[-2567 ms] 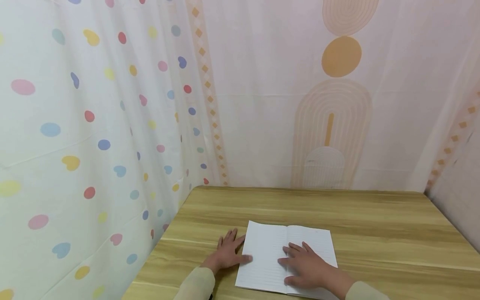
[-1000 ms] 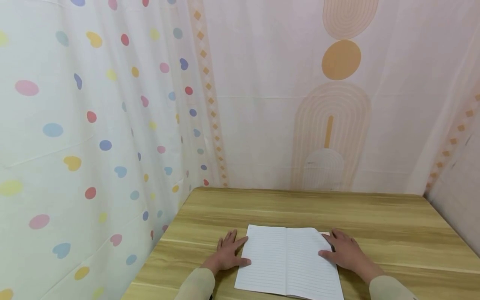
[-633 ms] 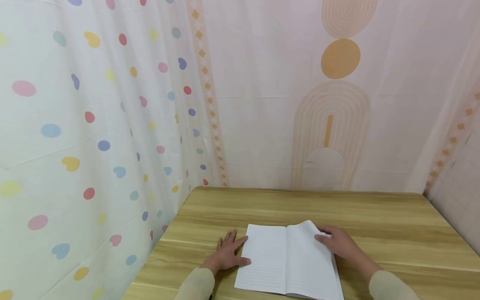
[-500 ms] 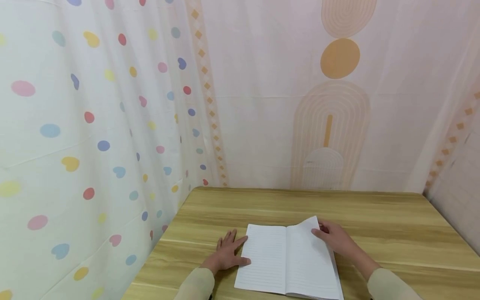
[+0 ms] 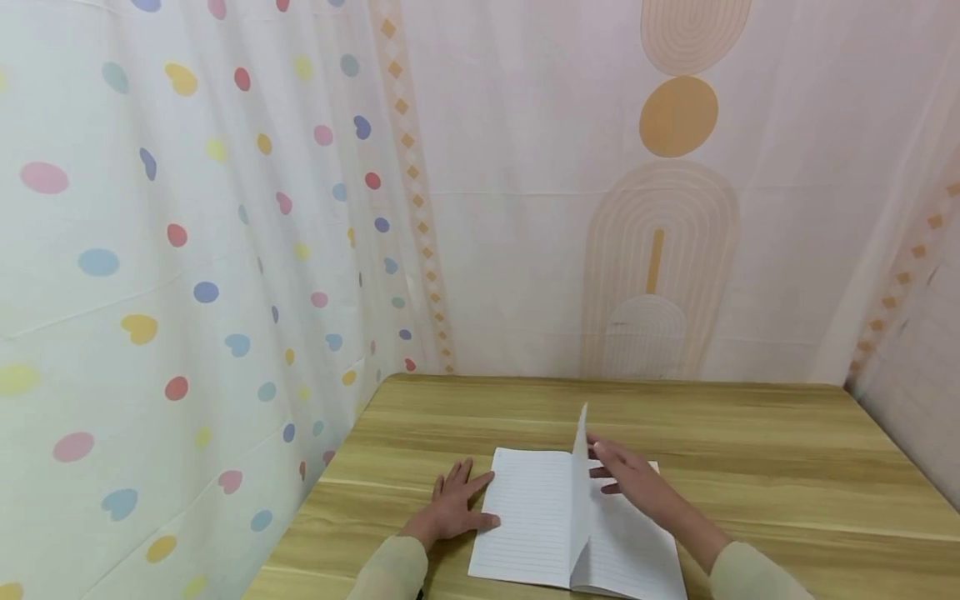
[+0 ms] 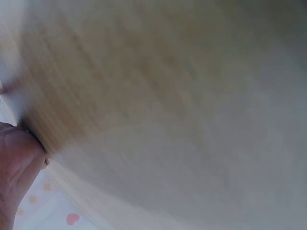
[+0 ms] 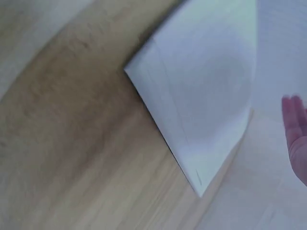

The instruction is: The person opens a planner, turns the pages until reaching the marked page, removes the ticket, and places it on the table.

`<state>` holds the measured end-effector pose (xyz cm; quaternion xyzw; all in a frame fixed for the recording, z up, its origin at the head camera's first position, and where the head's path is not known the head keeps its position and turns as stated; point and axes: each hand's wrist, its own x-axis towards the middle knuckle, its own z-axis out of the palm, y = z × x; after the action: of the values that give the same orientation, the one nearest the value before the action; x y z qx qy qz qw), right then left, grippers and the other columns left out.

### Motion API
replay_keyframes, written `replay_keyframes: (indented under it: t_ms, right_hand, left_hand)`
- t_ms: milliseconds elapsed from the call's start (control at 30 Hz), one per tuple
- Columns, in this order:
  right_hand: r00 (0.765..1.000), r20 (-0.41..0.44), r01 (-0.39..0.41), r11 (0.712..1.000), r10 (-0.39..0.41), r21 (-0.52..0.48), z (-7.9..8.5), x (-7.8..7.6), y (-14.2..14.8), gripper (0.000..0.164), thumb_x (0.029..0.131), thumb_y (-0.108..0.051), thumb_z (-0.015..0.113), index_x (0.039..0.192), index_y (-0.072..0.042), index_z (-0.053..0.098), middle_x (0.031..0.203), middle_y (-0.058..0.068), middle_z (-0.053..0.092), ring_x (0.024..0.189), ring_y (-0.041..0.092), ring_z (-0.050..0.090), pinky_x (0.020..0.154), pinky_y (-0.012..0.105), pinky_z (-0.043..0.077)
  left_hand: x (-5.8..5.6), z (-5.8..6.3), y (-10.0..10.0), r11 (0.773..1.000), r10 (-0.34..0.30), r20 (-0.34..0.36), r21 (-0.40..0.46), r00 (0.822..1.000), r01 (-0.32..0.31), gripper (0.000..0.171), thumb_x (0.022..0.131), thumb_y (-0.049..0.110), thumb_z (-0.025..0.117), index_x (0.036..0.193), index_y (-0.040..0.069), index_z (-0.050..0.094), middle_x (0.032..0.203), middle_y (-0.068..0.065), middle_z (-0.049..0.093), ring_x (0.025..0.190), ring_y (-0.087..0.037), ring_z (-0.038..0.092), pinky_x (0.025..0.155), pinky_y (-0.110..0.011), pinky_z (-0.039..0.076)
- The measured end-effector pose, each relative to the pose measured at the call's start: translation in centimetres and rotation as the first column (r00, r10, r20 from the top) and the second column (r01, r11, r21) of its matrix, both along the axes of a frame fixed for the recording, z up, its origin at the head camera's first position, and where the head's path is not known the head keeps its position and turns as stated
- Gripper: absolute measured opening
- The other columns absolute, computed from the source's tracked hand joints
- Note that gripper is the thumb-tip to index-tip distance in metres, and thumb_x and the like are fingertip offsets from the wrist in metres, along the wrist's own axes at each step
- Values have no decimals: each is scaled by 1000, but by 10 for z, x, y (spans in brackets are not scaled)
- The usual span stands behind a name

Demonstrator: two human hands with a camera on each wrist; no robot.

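An open notebook [image 5: 528, 517] with lined white pages lies on the table. One page [image 5: 581, 492] stands nearly upright along the spine. My right hand [image 5: 630, 477] is just right of that page, its fingers extended behind it and not curled round it. In the right wrist view the right hand [image 7: 298, 134] shows straight fingers beside the notebook [image 7: 201, 81]. My left hand [image 5: 453, 507] rests spread at the notebook's left edge, thumb over the page margin. Only part of the left hand [image 6: 19, 163] shows in the left wrist view.
The notebook lies near the front of a wood-grain table [image 5: 675, 417]. A dotted curtain [image 5: 187, 250] hangs along the left side, and a patterned cloth [image 5: 510, 208] hangs behind the table's back edge.
My right hand has moved left from the notebook's right edge, and the page it pinched has swung up to stand at the spine. Its fingers have straightened. The left hand has stayed put.
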<state>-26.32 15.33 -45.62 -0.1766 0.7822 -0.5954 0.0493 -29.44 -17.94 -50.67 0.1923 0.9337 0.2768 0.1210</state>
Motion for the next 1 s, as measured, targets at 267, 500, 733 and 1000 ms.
replay_keyframes:
  t_ms: [267, 500, 733, 1000]
  right_hand:
    - [916, -334, -5, 838, 223, 546, -24, 11, -19, 57, 102, -42, 53, 143, -3, 51, 142, 20, 53, 131, 40, 47, 106, 59, 36]
    - [900, -254, -29, 630, 355, 776, -37, 21, -29, 66, 90, -53, 65, 142, -12, 55, 147, 18, 48, 138, 39, 40, 109, 63, 28]
    - [901, -227, -45, 601, 369, 798, -40, 23, -31, 65, 91, -51, 65, 142, -13, 55, 150, 17, 45, 140, 39, 38, 110, 62, 29]
    - [902, -223, -52, 605, 369, 794, -43, 24, -32, 63, 92, -51, 64, 142, -13, 55, 151, 17, 44, 140, 39, 38, 108, 63, 31]
  left_hand:
    - [-6, -3, 6, 989, 99, 26, 112, 995, -101, 65, 106, 50, 29, 151, 4, 40, 161, -27, 13, 149, -45, 2, 113, -64, -6]
    - [-8, -4, 7, 994, 80, -38, 83, 996, -76, 65, 103, 41, 42, 151, -1, 35, 158, -30, 20, 147, -47, 9, 113, -66, 0]
    - [-5, -5, 5, 993, 71, -45, 102, 997, -66, 59, 107, 41, 31, 150, 0, 40, 158, -30, 19, 147, -48, 7, 112, -67, -1]
    - [-1, -4, 3, 999, 38, -51, 34, 998, -36, 78, 96, 48, 60, 153, 2, 34, 158, -32, 16, 147, -49, 8, 112, -68, -1]
